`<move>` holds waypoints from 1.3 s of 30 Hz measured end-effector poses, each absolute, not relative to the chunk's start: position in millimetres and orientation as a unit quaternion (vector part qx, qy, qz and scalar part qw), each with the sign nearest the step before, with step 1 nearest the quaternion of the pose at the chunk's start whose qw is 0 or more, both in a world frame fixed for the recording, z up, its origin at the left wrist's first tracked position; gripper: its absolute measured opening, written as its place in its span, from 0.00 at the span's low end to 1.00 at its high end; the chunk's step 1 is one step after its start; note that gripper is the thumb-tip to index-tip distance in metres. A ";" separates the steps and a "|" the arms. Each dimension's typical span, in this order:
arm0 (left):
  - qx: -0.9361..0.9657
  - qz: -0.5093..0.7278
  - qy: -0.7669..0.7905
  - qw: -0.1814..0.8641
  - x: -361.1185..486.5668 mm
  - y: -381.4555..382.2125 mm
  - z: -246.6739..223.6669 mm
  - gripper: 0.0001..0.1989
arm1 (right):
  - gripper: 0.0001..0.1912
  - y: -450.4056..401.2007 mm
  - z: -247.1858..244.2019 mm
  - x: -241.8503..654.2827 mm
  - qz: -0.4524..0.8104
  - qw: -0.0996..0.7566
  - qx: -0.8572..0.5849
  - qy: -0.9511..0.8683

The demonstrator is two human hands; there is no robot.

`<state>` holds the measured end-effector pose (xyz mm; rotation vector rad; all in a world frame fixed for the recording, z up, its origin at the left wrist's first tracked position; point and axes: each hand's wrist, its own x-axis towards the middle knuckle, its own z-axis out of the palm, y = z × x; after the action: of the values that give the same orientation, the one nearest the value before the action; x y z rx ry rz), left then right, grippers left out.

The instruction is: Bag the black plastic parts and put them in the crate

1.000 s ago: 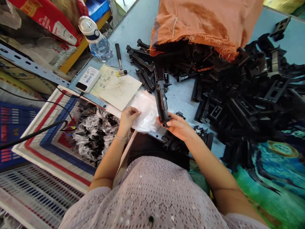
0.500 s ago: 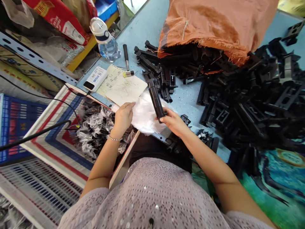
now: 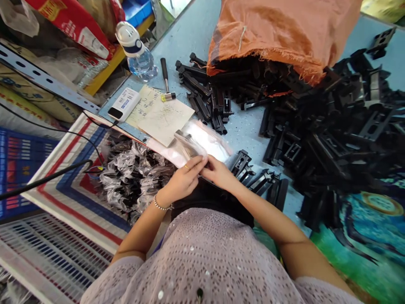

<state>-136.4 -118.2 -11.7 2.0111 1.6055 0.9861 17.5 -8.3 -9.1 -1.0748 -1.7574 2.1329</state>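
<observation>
My left hand (image 3: 184,180) and my right hand (image 3: 218,172) meet at the table's front edge, fingers closed and fingertips together. Between them they grip the near end of a clear plastic bag (image 3: 189,146). A dark elongated part shows through the film, apparently inside it. Beneath lies a pile of flat clear bags (image 3: 210,139), partly covered by my hands. Just right of my right hand, several black plastic parts (image 3: 241,162) lie in a row along the edge. A sheet of paper with handwriting (image 3: 164,120) is beyond the bag.
A large heap of black parts (image 3: 329,135) spreads over the right, spilling from an orange woven sack (image 3: 281,33). A hammer (image 3: 165,76), a water bottle (image 3: 139,57) and a white device (image 3: 124,104) stand back left. Bagged parts fill a white crate (image 3: 63,169) below left.
The black part that was bare in my right hand now appears inside a clear bag. My left hand has moved right and my right hand slightly left, so they meet.
</observation>
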 end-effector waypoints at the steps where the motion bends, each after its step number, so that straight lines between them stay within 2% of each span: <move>1: 0.720 0.348 0.566 0.201 -133.4 -122.8 -5.3 0.37 | 0.16 -16.6 -3.8 18.9 0.674 0.095 -0.351 -0.643; 5: 0.683 0.353 0.608 0.198 -151.2 -164.6 36.3 0.28 | 0.28 -22.3 21.5 39.5 0.690 0.050 -0.201 -0.693; 8: 0.616 0.299 0.698 0.212 -198.9 -207.0 50.5 0.18 | 0.21 6.5 41.5 73.2 0.595 0.021 -0.224 -0.772; 10: 0.575 0.246 0.754 0.200 -242.4 -224.0 32.8 0.13 | 0.17 26.1 48.4 95.9 0.444 -0.025 -0.299 -0.844; 12: 0.520 0.197 0.813 0.171 -286.5 -227.5 -2.4 0.11 | 0.17 35.2 46.5 109.6 0.323 -0.104 -0.339 -0.878; 15: 0.405 0.200 0.887 0.097 -331.4 -214.5 -54.6 0.13 | 0.19 26.9 32.8 109.5 0.239 -0.183 -0.351 -0.886; 18: 0.327 0.228 0.916 0.031 -323.4 -188.4 -71.2 0.11 | 0.22 11.1 22.2 100.8 0.192 -0.174 -0.374 -0.891; 21: 0.355 0.307 0.883 -0.010 -258.9 -150.4 -58.4 0.14 | 0.24 6.9 22.5 103.6 0.173 -0.137 -0.418 -0.881; 23: 0.458 0.351 0.816 0.043 -205.6 -120.4 -49.4 0.12 | 0.22 10.9 25.3 114.0 0.202 -0.101 -0.451 -0.863; 26: 0.532 0.350 0.760 0.133 -154.8 -80.5 -48.6 0.05 | 0.19 20.5 26.5 133.0 0.291 -0.025 -0.515 -0.806; 28: 0.497 0.381 0.762 0.167 -150.9 -65.0 -53.5 0.04 | 0.23 26.3 24.7 138.1 0.382 0.057 -0.535 -0.752; 31: 0.386 0.469 0.749 0.264 -171.0 -58.5 -57.7 0.07 | 0.29 33.2 22.7 120.8 0.602 0.157 -0.479 -0.619; 34: 0.290 0.541 0.697 0.372 -186.9 -59.1 -54.4 0.10 | 0.28 39.4 23.5 77.1 0.777 0.147 -0.385 -0.476; 37: 0.253 0.602 0.653 0.383 -185.4 -58.5 -48.8 0.13 | 0.22 43.0 20.7 29.9 0.853 0.102 -0.309 -0.407; 39: 0.260 0.610 0.643 0.382 -180.7 -58.1 -46.4 0.10 | 0.20 43.1 14.3 6.2 0.873 0.076 -0.284 -0.389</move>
<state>-180.7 -58.1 -46.4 0.6636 1.6403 1.5565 6.2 43.1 14.3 -0.8515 -1.1651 2.6177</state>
